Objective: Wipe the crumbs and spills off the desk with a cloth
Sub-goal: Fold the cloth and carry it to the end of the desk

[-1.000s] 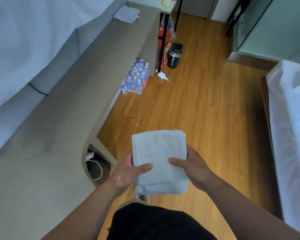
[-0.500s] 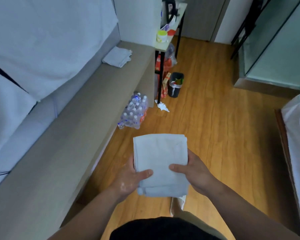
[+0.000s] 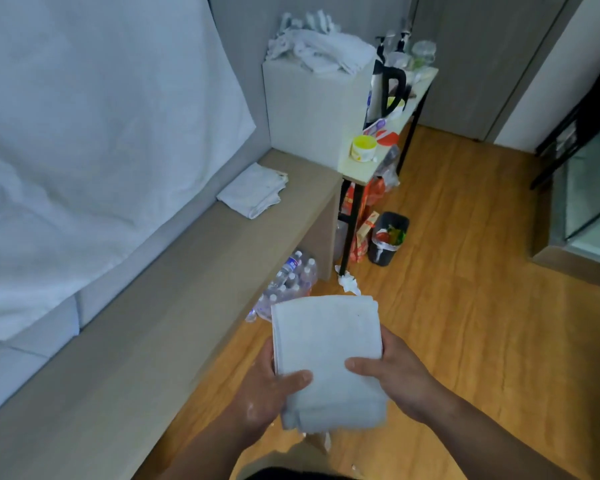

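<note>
I held the folded white cloth (image 3: 326,355) in front of me with both hands, above the wooden floor (image 3: 465,323) and just to the right of the desk (image 3: 146,348), not touching it. My left hand (image 3: 267,393) gripped its near left corner, thumb pressed flat across the top; the other fingers curled underneath, where I could not see them. My right hand (image 3: 392,382) gripped the right edge the same way, thumb on top, fingers wrapped under the cloth.

The long beige desk ran along the wall on my left. A second folded cloth (image 3: 253,190) lay near its far end. A pack of water bottles (image 3: 288,282) sat on the floor beside the desk's end panel, with a crumpled tissue (image 3: 349,284) near it. Past the desk stood a small side table (image 3: 355,168) holding a yellow tub (image 3: 363,147) and a kettle (image 3: 388,88), and a black bin (image 3: 387,239) stood on the floor beside the table's leg.
</note>
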